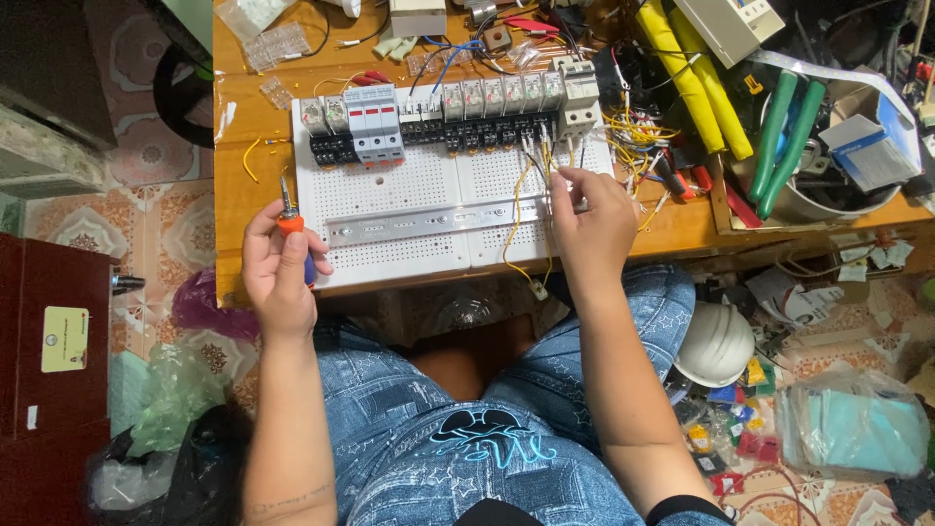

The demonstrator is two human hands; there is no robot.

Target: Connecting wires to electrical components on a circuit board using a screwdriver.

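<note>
My left hand [278,268] grips a screwdriver [290,219] with an orange and blue handle, tip pointing up, just off the left front corner of a white perforated panel [409,190]. My right hand [591,222] pinches thin white and yellow wires [534,170] that hang from a row of relays and terminal blocks [458,112] along the panel's far edge. A bare metal rail [429,222] runs across the panel's middle. The wire ends under my fingers are hidden.
The panel lies on a wooden table [239,185]. To the right are yellow tubes [691,83], green-handled pliers [784,136] in a box and loose coloured wires. A white hard hat [716,343] and plastic bags sit on the tiled floor. A dark red cabinet [54,370] stands at left.
</note>
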